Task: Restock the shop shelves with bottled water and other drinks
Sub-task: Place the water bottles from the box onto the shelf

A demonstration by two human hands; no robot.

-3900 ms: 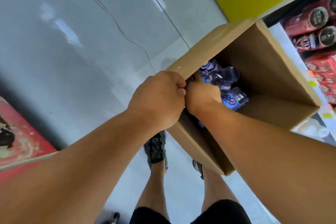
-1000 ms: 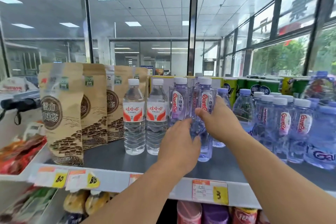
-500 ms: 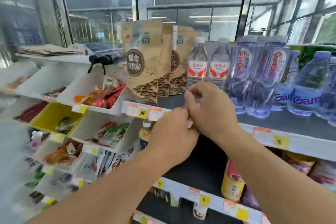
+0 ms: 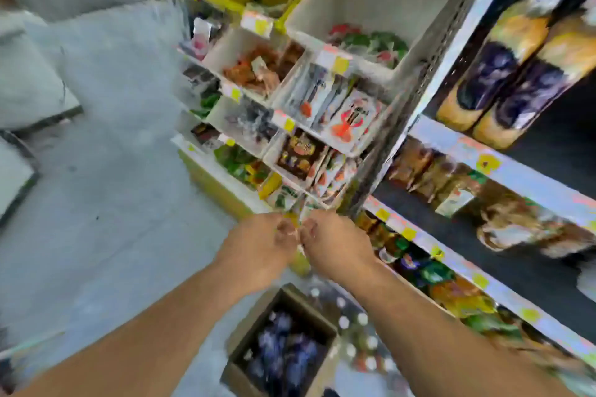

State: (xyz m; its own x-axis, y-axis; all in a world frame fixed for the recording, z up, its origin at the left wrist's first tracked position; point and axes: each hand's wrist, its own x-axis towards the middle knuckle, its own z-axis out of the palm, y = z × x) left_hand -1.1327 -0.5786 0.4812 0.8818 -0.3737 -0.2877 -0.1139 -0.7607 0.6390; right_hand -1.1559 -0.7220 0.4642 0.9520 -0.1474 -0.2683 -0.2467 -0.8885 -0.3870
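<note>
Swung down from the far shelf of bottles toward the near cardboard box (image 4: 283,345) (more bottles inside, so restocking goes on). Left hand (image 4: 258,245) and right hand (image 4: 335,243) together, empty-looking; finger state too blurred to tell.

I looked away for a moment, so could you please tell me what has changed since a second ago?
The view has swung down from the water shelf to the cardboard box of bottles on the floor. Both hands, left hand and right hand, let go of the bottles. They stay close together, apparently holding nothing.
</note>
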